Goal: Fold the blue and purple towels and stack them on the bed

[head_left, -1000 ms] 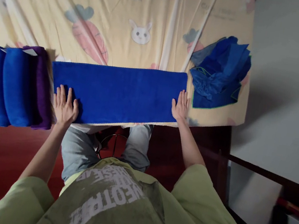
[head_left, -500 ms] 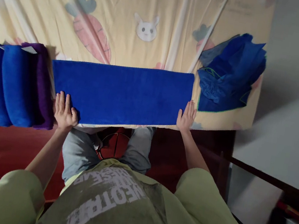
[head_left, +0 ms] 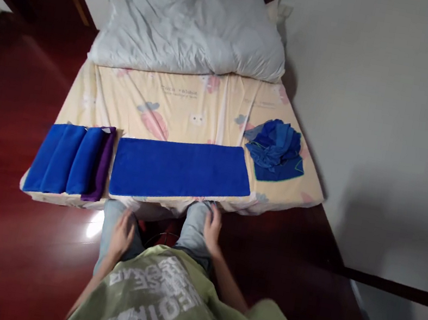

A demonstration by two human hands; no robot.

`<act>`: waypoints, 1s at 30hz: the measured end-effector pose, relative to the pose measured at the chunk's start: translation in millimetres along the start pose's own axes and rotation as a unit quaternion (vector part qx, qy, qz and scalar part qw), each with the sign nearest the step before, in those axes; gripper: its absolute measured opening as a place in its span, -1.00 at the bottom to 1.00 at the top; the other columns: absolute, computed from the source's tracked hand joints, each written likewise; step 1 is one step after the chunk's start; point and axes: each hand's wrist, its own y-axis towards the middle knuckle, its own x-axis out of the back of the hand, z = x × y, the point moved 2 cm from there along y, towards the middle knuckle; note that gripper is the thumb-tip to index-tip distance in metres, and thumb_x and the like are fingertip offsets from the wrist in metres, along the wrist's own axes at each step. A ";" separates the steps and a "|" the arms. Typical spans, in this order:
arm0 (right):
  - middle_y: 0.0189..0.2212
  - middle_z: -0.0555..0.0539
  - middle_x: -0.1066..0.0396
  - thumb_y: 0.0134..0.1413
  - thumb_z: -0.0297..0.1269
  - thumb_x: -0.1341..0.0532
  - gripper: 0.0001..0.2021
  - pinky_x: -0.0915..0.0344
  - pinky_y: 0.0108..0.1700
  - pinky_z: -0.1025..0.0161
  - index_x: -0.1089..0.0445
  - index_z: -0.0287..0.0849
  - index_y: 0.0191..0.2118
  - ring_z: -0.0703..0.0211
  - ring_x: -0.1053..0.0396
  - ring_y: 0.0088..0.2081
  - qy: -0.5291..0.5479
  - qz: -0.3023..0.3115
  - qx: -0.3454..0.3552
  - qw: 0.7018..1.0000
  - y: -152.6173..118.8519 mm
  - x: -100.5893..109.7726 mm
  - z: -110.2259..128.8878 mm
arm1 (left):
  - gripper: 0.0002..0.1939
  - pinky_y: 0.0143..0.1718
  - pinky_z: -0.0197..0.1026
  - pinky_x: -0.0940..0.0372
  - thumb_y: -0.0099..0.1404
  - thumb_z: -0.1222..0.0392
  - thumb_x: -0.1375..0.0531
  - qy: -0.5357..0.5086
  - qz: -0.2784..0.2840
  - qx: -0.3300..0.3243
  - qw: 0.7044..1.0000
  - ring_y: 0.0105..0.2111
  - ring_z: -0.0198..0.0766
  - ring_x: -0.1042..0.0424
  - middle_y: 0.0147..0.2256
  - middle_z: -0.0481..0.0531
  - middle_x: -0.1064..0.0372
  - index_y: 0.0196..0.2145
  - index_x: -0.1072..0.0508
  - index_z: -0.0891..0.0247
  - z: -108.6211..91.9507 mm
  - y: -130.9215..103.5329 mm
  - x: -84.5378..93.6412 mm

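A blue towel (head_left: 181, 170), folded into a long flat strip, lies along the front edge of the bed. My left hand (head_left: 122, 235) is at my left thigh, its fingers loosely spread with nothing in them. Against my right knee lies my right hand (head_left: 212, 228), also open and bare. Both hands are below the towel's near edge and apart from it. Left of the strip stand several folded towels side by side, a blue towel (head_left: 85, 159) and a purple towel (head_left: 102, 165) among them. A crumpled heap of blue cloths (head_left: 278, 146) sits to the right.
The bed's cream sheet (head_left: 125, 97) has carrot and rabbit prints. A large white pillow or quilt (head_left: 196, 27) lies across the far end. Along the right side runs a white wall (head_left: 381, 101). Dark red flooring (head_left: 8, 107) surrounds the bed on the left.
Both hands have left the ends of the blue towel and come back to my legs. My view has risen and widened, showing the whole bed. The towel lies flat as before.
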 end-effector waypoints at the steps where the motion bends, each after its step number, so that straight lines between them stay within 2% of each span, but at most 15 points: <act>1: 0.16 0.17 -0.44 0.22 0.01 0.12 -0.52 -0.27 0.26 -0.24 -0.40 0.35 0.12 -0.14 -0.30 0.28 -0.002 0.041 -0.001 0.999 -29.4 -14.7 3.9 | -0.42 0.40 0.17 -0.06 0.34 0.14 0.11 -0.007 0.057 -0.045 0.997 0.28 0.02 -0.25 0.17 -0.01 -0.39 0.22 -0.36 -0.28 -1.5 -17.1 -14.0; 2: 0.09 0.28 -0.48 0.17 0.05 0.05 -0.58 -0.25 0.27 -0.26 -0.45 0.45 0.03 -0.16 -0.31 0.27 -0.013 0.112 0.027 0.993 -52.9 -28.0 8.7 | -0.47 0.39 0.21 -0.06 0.34 0.14 0.08 -0.010 0.098 -0.086 0.991 0.18 0.05 -0.39 0.03 0.04 -0.50 0.12 -0.47 -0.22 -2.8 -29.4 -24.6; 3: -0.01 0.35 -0.53 0.14 0.07 0.01 -0.62 -0.19 0.31 -0.26 -0.48 0.51 -0.06 -0.15 -0.36 0.23 -0.024 0.163 0.047 0.985 -69.3 -37.4 12.9 | -0.52 0.36 0.24 -0.08 0.35 0.13 0.07 -0.008 0.117 -0.110 0.987 0.08 0.05 -0.47 -0.06 0.08 -0.55 0.03 -0.54 -0.16 -3.4 -36.3 -31.1; 5: -0.13 0.42 -0.57 0.10 0.04 -0.05 -0.68 -0.07 0.38 -0.21 -0.50 0.56 -0.14 -0.09 -0.45 0.14 -0.036 0.218 0.077 0.972 -82.0 -45.9 19.7 | -0.56 0.28 0.22 -0.17 0.38 0.09 0.08 0.005 0.111 -0.125 0.986 -0.02 0.04 -0.53 -0.15 0.12 -0.58 -0.05 -0.57 -0.03 -3.2 -36.3 -33.9; 6: -0.16 0.43 -0.57 0.11 0.01 -0.05 -0.68 -0.03 0.40 -0.17 -0.51 0.57 -0.16 -0.05 -0.49 0.09 -0.037 0.224 0.083 0.970 -80.7 -46.3 22.0 | -0.56 0.23 0.19 -0.23 0.39 0.08 0.09 0.012 0.099 -0.119 0.988 -0.03 0.03 -0.53 -0.16 0.13 -0.59 -0.06 -0.57 -0.01 -2.7 -31.8 -31.9; 9: -0.19 0.45 -0.57 0.13 -0.08 -0.05 -0.67 -0.07 0.38 -0.09 -0.51 0.56 -0.19 0.05 -0.52 0.00 -0.032 0.212 0.088 0.973 -67.7 -43.7 24.3 | -0.58 0.10 0.11 -0.32 0.40 0.11 0.09 0.017 0.094 -0.116 0.989 -0.06 0.01 -0.54 -0.13 0.08 -0.58 -0.07 -0.55 -0.02 -2.6 -17.1 -24.6; 12: -0.22 0.29 -0.61 0.11 -0.12 -0.09 -0.71 -0.12 0.34 -0.09 -0.57 0.34 -0.23 0.01 -0.53 -0.05 -0.006 0.184 0.067 0.981 -61.7 -47.8 22.7 | -0.61 0.07 0.05 -0.32 0.42 0.13 0.07 0.021 0.093 -0.114 0.989 -0.07 -0.03 -0.54 -0.09 0.06 -0.58 -0.06 -0.54 0.01 -2.2 -12.8 -24.2; 15: -0.27 -0.01 -0.63 0.08 -0.19 -0.16 -0.75 -0.12 0.30 -0.14 -0.60 0.00 -0.24 -0.06 -0.54 -0.09 0.109 0.142 0.002 0.984 -60.3 -57.3 22.7 | -0.61 0.09 -0.02 -0.28 0.43 0.14 0.06 0.035 0.086 -0.103 0.990 -0.05 -0.06 -0.52 -0.08 0.09 -0.58 -0.02 -0.53 0.13 0.0 -15.2 -29.5; 18: -0.31 -0.15 -0.62 0.09 -0.19 -0.19 -0.69 -0.32 0.12 -0.06 -0.56 -0.19 -0.12 -0.06 -0.56 -0.17 0.245 0.136 -0.067 0.958 -53.0 -66.0 29.5 | -0.61 0.08 -0.07 -0.27 0.45 0.15 0.05 0.038 0.093 -0.105 0.989 -0.06 -0.09 -0.52 -0.07 0.11 -0.57 -0.01 -0.52 0.19 2.0 -16.8 -33.3; 21: -0.25 -0.19 -0.62 0.08 -0.18 -0.21 -0.59 -0.43 -0.08 0.05 -0.47 -0.27 0.01 0.00 -0.56 -0.27 0.380 0.136 -0.170 0.899 -40.8 -71.5 41.2 | -0.62 0.08 -0.08 -0.26 0.45 0.15 0.05 0.042 0.091 -0.109 0.989 -0.07 -0.10 -0.52 -0.08 0.10 -0.58 -0.01 -0.53 0.19 2.9 -17.1 -32.7; 23: -0.20 -0.21 -0.60 0.06 -0.21 -0.24 -0.55 -0.42 -0.12 0.11 -0.42 -0.31 0.06 0.04 -0.55 -0.29 0.477 0.129 -0.238 0.836 -33.8 -74.6 49.8 | -0.62 0.07 -0.09 -0.26 0.46 0.15 0.05 0.042 0.084 -0.107 0.990 -0.06 -0.10 -0.51 -0.09 0.09 -0.58 -0.03 -0.53 0.18 3.1 -17.9 -31.2; 28: -0.03 -0.23 -0.54 0.09 -0.30 -0.21 -0.62 -0.39 -0.12 0.19 -0.37 -0.28 0.04 0.15 -0.53 -0.22 0.629 0.144 -0.324 0.692 -23.5 -84.7 66.4 | -0.62 0.07 -0.08 -0.27 0.46 0.14 0.05 0.021 0.077 -0.104 0.991 -0.06 -0.09 -0.51 -0.09 0.08 -0.58 -0.04 -0.54 0.17 3.7 -21.7 -29.7; 30: 0.02 -0.22 -0.51 0.11 -0.30 -0.21 -0.69 -0.41 -0.14 0.20 -0.39 -0.24 -0.01 0.18 -0.51 -0.20 0.665 0.146 -0.340 0.649 -20.9 -89.0 69.2 | -0.61 0.08 -0.08 -0.27 0.46 0.13 0.06 0.018 0.076 -0.100 0.992 -0.05 -0.09 -0.50 -0.08 0.07 -0.58 -0.03 -0.54 0.16 4.1 -23.0 -29.8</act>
